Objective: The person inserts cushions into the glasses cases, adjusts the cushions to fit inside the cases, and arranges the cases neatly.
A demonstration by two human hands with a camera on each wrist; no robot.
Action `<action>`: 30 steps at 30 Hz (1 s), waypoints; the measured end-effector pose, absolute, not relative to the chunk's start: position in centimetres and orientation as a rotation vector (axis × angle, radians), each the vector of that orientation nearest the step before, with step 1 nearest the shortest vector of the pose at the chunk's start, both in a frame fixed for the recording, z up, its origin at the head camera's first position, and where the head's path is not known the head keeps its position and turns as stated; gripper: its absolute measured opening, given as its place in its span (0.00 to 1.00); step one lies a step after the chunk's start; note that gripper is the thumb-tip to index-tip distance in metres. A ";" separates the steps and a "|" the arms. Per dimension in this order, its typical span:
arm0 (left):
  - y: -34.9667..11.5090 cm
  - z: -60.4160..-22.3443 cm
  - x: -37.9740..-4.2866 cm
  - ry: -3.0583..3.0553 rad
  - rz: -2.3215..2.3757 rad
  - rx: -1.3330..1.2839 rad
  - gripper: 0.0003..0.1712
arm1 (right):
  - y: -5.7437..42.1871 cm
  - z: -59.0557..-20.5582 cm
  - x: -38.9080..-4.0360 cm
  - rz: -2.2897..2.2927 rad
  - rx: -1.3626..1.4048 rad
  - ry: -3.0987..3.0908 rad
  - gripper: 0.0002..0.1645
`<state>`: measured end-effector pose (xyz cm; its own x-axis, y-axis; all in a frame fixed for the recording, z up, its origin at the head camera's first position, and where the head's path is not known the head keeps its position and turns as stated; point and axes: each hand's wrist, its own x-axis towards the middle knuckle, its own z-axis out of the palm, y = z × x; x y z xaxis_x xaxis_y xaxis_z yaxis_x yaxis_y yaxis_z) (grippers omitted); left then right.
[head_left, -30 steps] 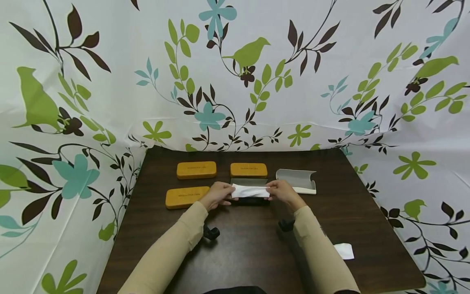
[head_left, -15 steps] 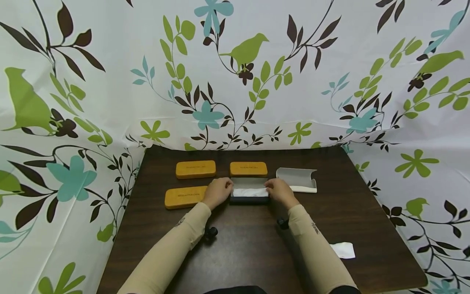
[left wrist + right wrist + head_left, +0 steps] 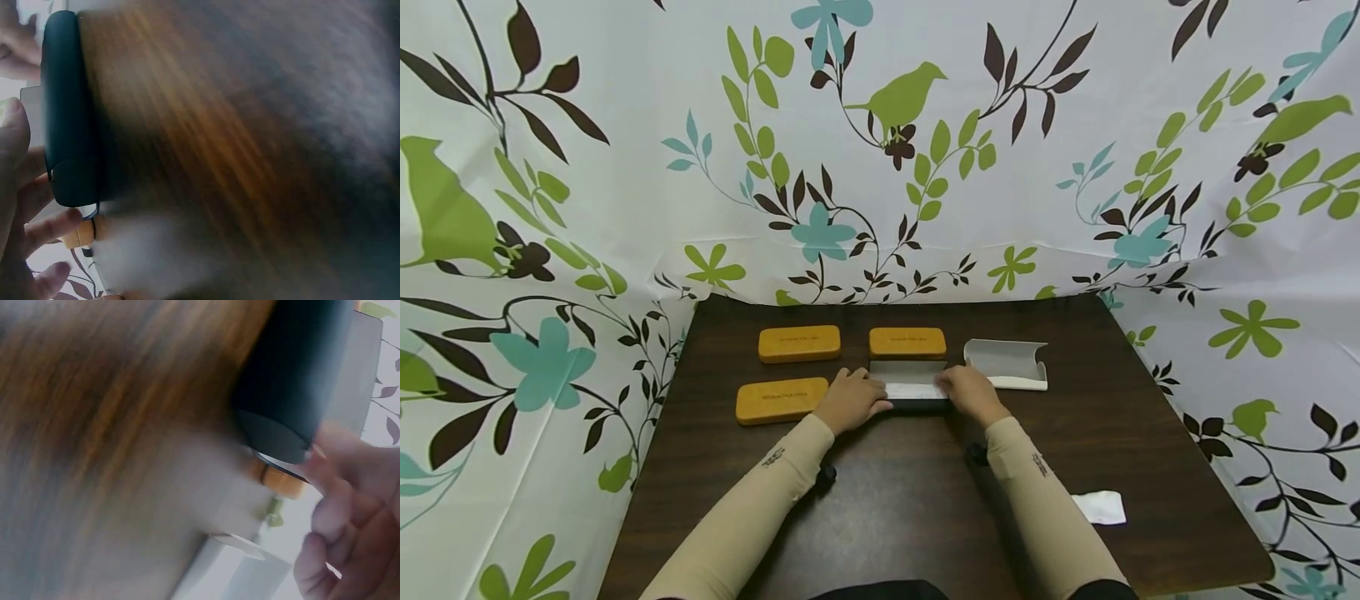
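Note:
A dark case (image 3: 917, 407) with its grey-lined lid raised stands in the middle of the table. White cloth (image 3: 913, 391) lies flat inside it. My left hand (image 3: 852, 400) is at the case's left end, its fingers reaching in over the cloth; in the left wrist view those fingers (image 3: 53, 230) are spread around the end of the dark shell (image 3: 67, 112). At the opposite end my right hand (image 3: 973, 393) touches the cloth and the rim, its fingertips slightly blurred. The right wrist view has the right fingers (image 3: 337, 512) loosely bent beside the case end (image 3: 281, 434).
Yellow boxes lie at back left (image 3: 799, 343), behind the case (image 3: 907, 342) and at left (image 3: 781, 400). An opened white carton (image 3: 1006, 364) sits right of the case. A small white piece (image 3: 1101, 507) lies beside the right forearm. Patterned curtain (image 3: 880, 208) surrounds the brown table (image 3: 895, 492).
The folded white cloth, earlier stretched between both hands above the case, has gone down into it. Both hands let go of its ends, and the left fingers moved inward over it.

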<state>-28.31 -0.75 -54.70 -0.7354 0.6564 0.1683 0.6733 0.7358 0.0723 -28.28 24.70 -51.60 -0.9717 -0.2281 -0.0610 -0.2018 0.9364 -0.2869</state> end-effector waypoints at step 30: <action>-1.2 -52.2 -28.9 -2.957 -0.243 -0.790 0.30 | 24.8 -51.8 -27.9 -0.452 -0.557 3.229 0.23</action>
